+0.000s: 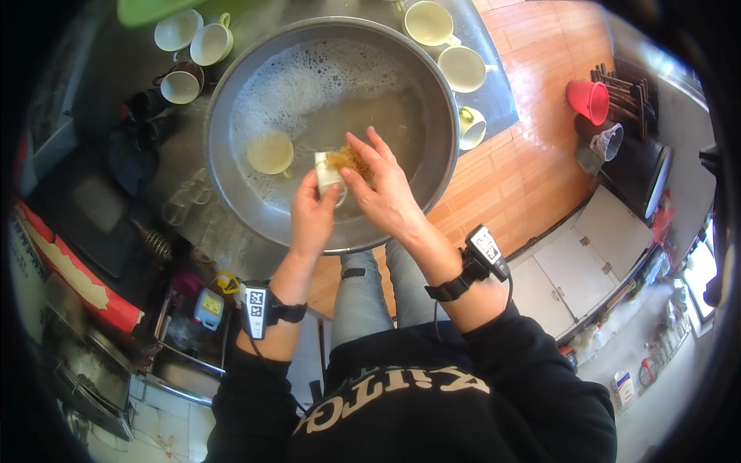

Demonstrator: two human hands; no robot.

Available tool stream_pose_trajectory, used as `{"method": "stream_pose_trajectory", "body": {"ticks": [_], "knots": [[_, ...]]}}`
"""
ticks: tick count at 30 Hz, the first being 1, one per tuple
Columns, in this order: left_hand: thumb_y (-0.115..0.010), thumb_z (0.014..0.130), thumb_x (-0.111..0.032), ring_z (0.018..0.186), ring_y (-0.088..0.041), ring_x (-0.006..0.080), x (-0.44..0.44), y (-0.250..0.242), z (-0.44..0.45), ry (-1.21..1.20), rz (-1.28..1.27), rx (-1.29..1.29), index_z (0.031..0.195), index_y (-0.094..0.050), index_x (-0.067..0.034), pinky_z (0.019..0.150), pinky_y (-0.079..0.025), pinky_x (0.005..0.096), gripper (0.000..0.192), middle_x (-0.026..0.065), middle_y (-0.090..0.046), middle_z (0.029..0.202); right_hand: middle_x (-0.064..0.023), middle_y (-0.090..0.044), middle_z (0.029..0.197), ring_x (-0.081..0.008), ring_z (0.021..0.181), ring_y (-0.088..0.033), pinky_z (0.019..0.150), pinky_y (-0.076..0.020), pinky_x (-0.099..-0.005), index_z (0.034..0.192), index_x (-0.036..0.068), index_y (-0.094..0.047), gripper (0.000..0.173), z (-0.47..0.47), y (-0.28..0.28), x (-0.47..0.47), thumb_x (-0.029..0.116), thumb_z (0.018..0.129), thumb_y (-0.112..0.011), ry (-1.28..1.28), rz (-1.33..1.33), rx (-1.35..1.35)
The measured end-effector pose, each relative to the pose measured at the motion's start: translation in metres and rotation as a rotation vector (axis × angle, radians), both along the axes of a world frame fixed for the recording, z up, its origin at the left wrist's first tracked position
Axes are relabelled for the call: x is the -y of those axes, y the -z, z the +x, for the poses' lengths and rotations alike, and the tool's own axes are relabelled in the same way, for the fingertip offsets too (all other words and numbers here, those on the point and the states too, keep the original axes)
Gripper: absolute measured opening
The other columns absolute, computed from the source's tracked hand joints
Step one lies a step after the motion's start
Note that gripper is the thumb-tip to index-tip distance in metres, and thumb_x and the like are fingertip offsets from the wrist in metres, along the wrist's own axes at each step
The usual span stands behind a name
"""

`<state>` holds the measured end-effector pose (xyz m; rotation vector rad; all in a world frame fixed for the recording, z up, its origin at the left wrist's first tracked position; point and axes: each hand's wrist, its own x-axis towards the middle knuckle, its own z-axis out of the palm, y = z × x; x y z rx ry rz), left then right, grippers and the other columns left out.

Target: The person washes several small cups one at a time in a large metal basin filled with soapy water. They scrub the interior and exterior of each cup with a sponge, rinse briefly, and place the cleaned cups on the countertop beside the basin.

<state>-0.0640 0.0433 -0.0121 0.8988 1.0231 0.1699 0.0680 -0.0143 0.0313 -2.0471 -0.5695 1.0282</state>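
Note:
My left hand (311, 217) grips a small white cup (327, 175), tilted on its side above the water. In my right hand (386, 194) is a yellowish-brown mesh scrubber (351, 161), pressed against the cup's end; the fingers hide part of it. Both hands are over a large round metal basin (446, 139) of cloudy, soapy water. White suds (289, 87) gather at its far and left sides. Another pale cup (270, 152) lies in the water left of my hands.
Pale cups (461, 69) stand along the basin's right side. More cups (211, 44) are at the back left, near a green plastic item (150, 8). Clear glasses (191, 197) sit left of the basin. A sink (185, 364) is at lower left; a red bucket (587, 100) is far right.

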Motion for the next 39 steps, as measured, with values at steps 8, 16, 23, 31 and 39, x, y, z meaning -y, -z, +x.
{"method": "stream_pose_trajectory", "body": {"ticks": [8,16,23,31,39], "knots": [[-0.061,0.092,-0.005,0.093,-0.061,0.0104,-0.016,-0.004,-0.025,0.017,0.014,-0.073,0.118,-0.059,0.003,0.082,-0.049,0.0254,0.027,0.0057,-0.066,0.105,-0.0088,-0.067,0.101,-0.0135,0.088,-0.066,0.074,-0.0541,-0.0241,0.102,-0.001,-0.067,0.019,0.056,-0.046,-0.015,-0.005,0.083,-0.068,-0.122,0.4,-0.246],[-0.063,0.09,-0.005,0.099,-0.062,0.0131,-0.043,-0.007,-0.028,0.117,-0.096,-0.044,0.123,-0.059,0.001,0.09,-0.047,0.0283,0.034,0.0075,-0.067,0.111,-0.0112,-0.068,0.075,-0.0154,0.073,-0.067,0.065,-0.0522,-0.0308,0.089,0.002,-0.068,0.005,0.083,-0.054,0.256,0.004,0.085,-0.065,-0.051,-0.397,0.264],[-0.063,0.09,-0.008,0.107,-0.06,0.0153,-0.094,-0.015,-0.021,0.192,-0.277,0.009,0.124,-0.058,0.003,0.098,-0.043,0.03,0.036,0.0085,-0.066,0.115,-0.0129,-0.068,0.111,-0.0255,0.093,-0.068,0.083,-0.0552,-0.0361,0.113,0.01,-0.069,0.037,-0.094,-0.241,0.472,0.006,0.078,-0.058,-0.919,-0.992,-1.294],[-0.063,0.091,-0.011,0.107,-0.061,0.0157,-0.166,-0.021,0.01,0.462,-0.358,0.064,0.127,-0.055,0.002,0.097,-0.045,0.0303,0.039,0.0087,-0.065,0.117,-0.0143,-0.069,0.098,-0.0259,0.084,-0.068,0.078,-0.0549,-0.0371,0.106,0.008,-0.07,0.029,-0.173,-0.312,0.396,0.01,0.078,-0.061,-0.549,-1.009,-0.969],[-0.064,0.091,-0.011,0.109,-0.062,0.0175,-0.176,-0.035,0.013,0.358,-0.384,0.079,0.128,-0.054,0.002,0.099,-0.045,0.0326,0.041,0.0093,-0.065,0.118,-0.0156,-0.069,0.086,-0.0263,0.075,-0.068,0.072,-0.0547,-0.0381,0.099,0.006,-0.071,0.023,-0.173,-0.338,0.418,0.015,0.079,-0.065,-0.545,-1.062,-0.874]]}}
